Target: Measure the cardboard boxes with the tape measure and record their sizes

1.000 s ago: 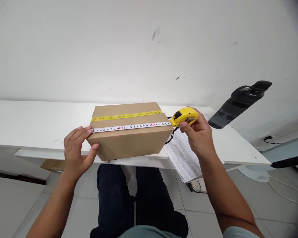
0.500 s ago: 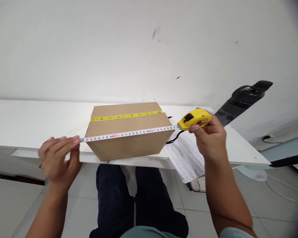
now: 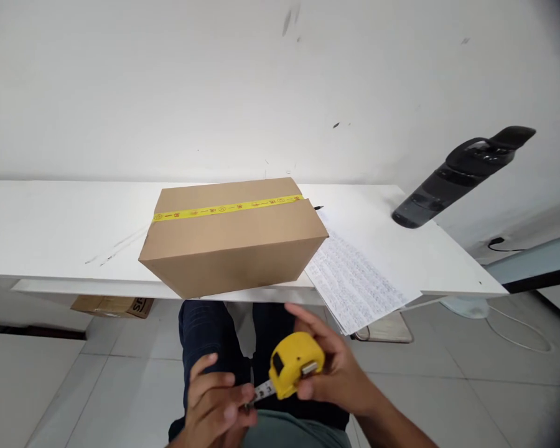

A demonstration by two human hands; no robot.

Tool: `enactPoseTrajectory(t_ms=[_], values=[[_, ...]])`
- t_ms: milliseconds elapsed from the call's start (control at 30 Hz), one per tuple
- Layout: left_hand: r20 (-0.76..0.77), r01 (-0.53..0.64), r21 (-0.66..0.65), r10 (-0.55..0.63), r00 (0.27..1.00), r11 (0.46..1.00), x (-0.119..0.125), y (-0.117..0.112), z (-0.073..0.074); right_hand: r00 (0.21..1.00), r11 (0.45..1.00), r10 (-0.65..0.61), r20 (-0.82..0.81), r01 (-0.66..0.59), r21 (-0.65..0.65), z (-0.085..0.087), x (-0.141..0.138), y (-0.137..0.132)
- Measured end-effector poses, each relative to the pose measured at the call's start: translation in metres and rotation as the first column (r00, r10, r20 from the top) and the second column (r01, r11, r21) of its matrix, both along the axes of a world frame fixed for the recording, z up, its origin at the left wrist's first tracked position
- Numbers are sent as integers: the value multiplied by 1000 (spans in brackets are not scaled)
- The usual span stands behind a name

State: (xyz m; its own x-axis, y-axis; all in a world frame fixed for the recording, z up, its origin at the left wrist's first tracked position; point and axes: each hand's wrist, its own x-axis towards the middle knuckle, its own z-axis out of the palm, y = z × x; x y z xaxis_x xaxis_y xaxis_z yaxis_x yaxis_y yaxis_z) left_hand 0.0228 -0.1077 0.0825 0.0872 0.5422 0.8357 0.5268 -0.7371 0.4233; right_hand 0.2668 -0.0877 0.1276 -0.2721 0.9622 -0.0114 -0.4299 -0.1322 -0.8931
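In my right hand [image 3: 329,367] is a yellow tape measure [image 3: 292,366], held over my lap. A short length of its white blade [image 3: 264,391] sticks out of the case. The thumb and a finger of my left hand [image 3: 219,401] pinch the blade's end. Beyond both hands, a brown cardboard box [image 3: 233,252] stands at the table's front edge, closed along its top with yellow printed tape [image 3: 228,208]. Neither hand touches the box.
Handwritten sheets [image 3: 359,283] lie right of the box, overhanging the white table [image 3: 74,230]. A pen [image 3: 318,208] shows behind the box. A dark bottle [image 3: 462,177] stands near the right end. Another carton [image 3: 112,305] sits under the table.
Both hands have come off the box, down toward my lap and closer together. The blade, earlier stretched along the box's front top edge, is now mostly back in its case.
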Motion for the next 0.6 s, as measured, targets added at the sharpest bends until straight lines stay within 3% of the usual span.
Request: enactPoseTrajectory(t_ms=[100,167,267,400,500,600], values=[[-46,84,12,-83,996,996,25,-1,1,995,988,54,-79,-64,-143,-25,-24,-10],[-61,31,-26,-33,998,999,21,-3,-7,993,987,-18,-116,-1,-162,-41,-30,-17],[-75,-135,-40,131,989,990,-5,-3,-27,980,971,-191,-61,179,-161,-55,-25,-21],[-23,-380,-217,384,923,899,-46,15,-35,929,919,-361,78,368,-139,-53,-2,6],[71,-332,-401,390,918,854,-62,39,-26,896,886,-436,82,443,-133,-48,9,38],[77,-250,-459,318,945,853,-64,58,-17,931,919,-359,67,365,-150,-44,9,52]])
